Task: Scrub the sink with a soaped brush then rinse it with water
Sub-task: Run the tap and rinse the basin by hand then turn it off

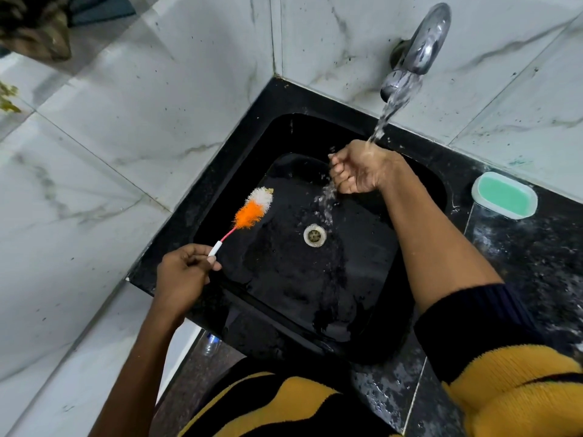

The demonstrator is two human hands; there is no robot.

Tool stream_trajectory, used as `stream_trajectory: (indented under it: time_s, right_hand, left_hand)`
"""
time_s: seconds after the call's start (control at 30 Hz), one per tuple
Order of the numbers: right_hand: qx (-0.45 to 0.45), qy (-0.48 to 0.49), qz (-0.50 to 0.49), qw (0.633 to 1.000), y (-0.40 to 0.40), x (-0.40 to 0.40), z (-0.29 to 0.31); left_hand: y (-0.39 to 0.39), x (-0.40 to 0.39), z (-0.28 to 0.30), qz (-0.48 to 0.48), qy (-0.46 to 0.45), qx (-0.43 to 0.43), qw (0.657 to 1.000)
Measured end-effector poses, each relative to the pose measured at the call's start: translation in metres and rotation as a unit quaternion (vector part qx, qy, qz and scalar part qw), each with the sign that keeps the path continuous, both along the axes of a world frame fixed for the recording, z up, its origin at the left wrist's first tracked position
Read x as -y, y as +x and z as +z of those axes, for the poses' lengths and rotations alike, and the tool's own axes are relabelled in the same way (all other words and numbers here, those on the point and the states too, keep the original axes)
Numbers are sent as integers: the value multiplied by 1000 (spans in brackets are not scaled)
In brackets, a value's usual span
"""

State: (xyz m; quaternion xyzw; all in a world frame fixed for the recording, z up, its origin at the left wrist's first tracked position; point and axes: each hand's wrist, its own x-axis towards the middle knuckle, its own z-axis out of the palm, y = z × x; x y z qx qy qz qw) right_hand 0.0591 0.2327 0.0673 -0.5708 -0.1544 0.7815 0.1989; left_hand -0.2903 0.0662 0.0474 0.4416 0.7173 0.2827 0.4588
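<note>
The black sink [284,298] fills the corner where the two marble walls [126,127] meet, so its far and left edges are boxed in; the open room is on the near side. Water [386,116] runs from the chrome tap [419,48] onto my right hand [356,168], loosely cupped and gripping nothing, I think to catch water for rinsing. My left hand [181,272] pinches the bottle brush [249,212] by its white handle end, bristles raised over the basin's left side, clear of the stream. The drain [314,235] sits mid-basin; the green soap dish [504,195] rests on the right counter.
</note>
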Motion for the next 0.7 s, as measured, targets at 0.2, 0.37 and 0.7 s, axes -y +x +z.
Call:
stream_trajectory:
  time_s: [0.2, 0.37, 0.7]
  right_hand:
    - [-118, -26, -176, 977, -2, 11, -13]
    - [-68, 49, 142, 986, -4, 55, -20]
    - [191, 57, 290, 936, 11, 94, -65]
  left_hand:
    - [-2, 0, 0, 2, 6, -4, 1000]
    - [-5, -1, 0, 7, 7, -1, 1000]
    - [-7, 0, -1, 7, 5, 3, 1000]
